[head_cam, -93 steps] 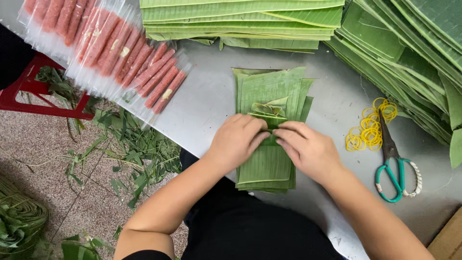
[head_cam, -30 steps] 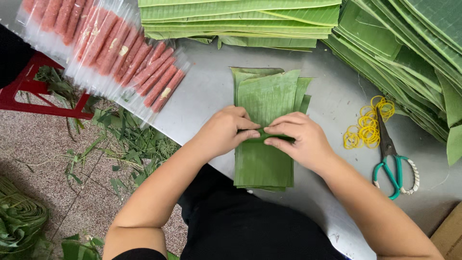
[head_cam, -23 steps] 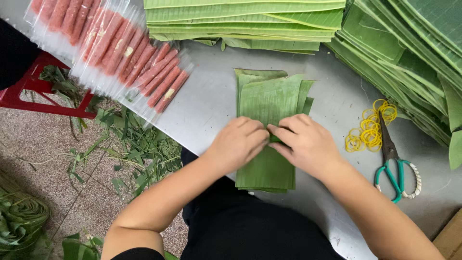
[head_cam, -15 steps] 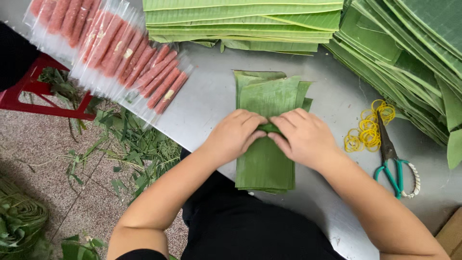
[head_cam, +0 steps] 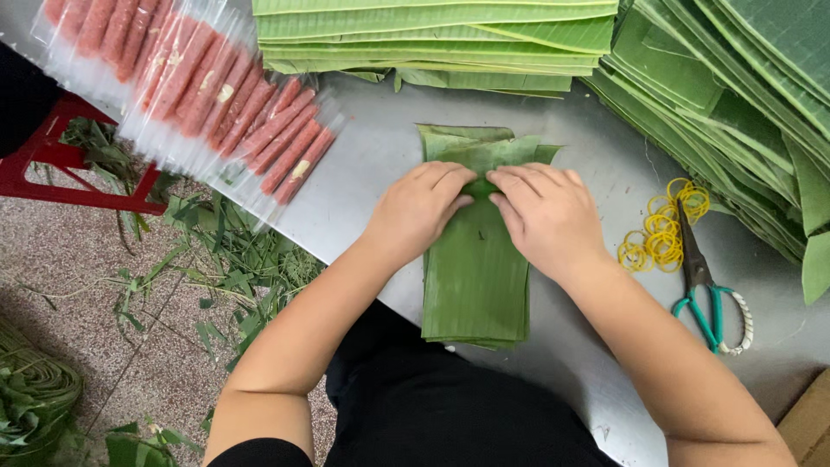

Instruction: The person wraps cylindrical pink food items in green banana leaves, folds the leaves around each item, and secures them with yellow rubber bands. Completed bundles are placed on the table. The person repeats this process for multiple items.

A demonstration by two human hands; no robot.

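A small stack of cut green banana leaves (head_cam: 475, 277) lies lengthwise on the metal table (head_cam: 389, 164). My left hand (head_cam: 421, 207) and my right hand (head_cam: 543, 216) press down side by side on its far half, fingertips meeting at the middle. Both hands roll a fold of leaf away from me; whatever lies inside the fold is hidden under the fingers. The near half of the stack lies flat and uncovered.
Plastic packs of pink sausage sticks (head_cam: 216, 95) lie at the left edge. Large leaf stacks sit at the back (head_cam: 432, 35) and right (head_cam: 743, 112). Yellow rubber bands (head_cam: 661, 229) and teal-handled scissors (head_cam: 705, 285) lie to the right. Leaf scraps (head_cam: 225, 277) litter the floor near a red stool (head_cam: 52, 164).
Both hands have moved up the leaf stack, away from me, rolling the fold along. The leaf tip seen sticking up three seconds ago is now tucked under my fingers.
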